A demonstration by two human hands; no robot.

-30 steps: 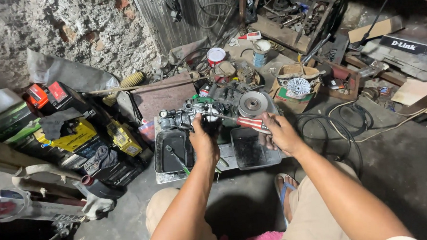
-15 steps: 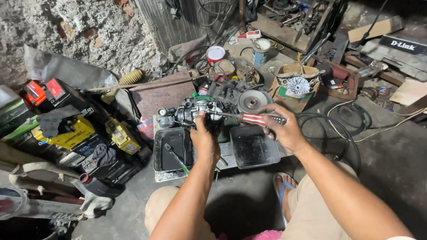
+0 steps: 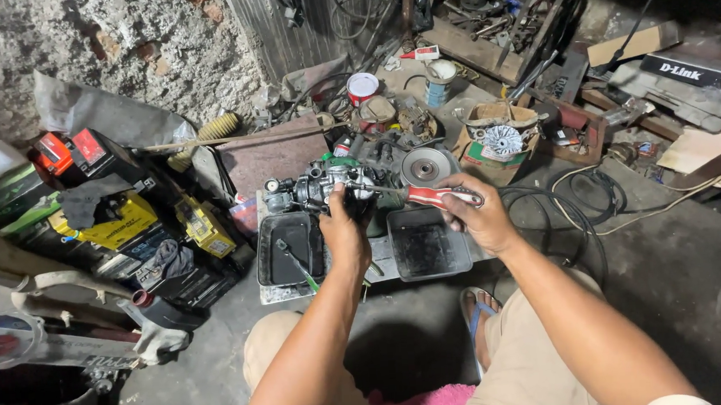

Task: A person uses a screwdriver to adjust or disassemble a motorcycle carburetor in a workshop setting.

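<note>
**Two Hands on a Carburettor and a Screwdriver**

Two bare hands worked over a pair of black trays on a grimy concrete floor. The left hand (image 3: 344, 228) was wrapped around the near side of a small metal carburettor (image 3: 314, 188), holding it up above the left tray (image 3: 289, 251); most of the part stuck out beyond the fingers to the left and away from the person. The right hand (image 3: 478, 217) was closed around the red-and-white handle of a screwdriver (image 3: 426, 195), gripping its rear half, so the front of the handle and the thin steel shank reached out past the knuckles.

The carburettor was a lumpy casting of dull grey metal with knobs, a round cap and short fittings, and a bit of green showing on top. The screwdriver's handle looked smooth and glossy, its shank slim and bright. Both trays were shallow, rectangular and coated in dark oily film; a green-handled tool (image 3: 298, 265) lay in the left one, and the right tray (image 3: 429, 250) sat just below the screwdriver.

The screwdriver's long axis ran nearly level, left to right across the view, tip pointing left into the carburettor beside the left thumb. The carburettor's longer side also ran left to right. Just behind them stood a grey metal disc (image 3: 425, 166).
</note>
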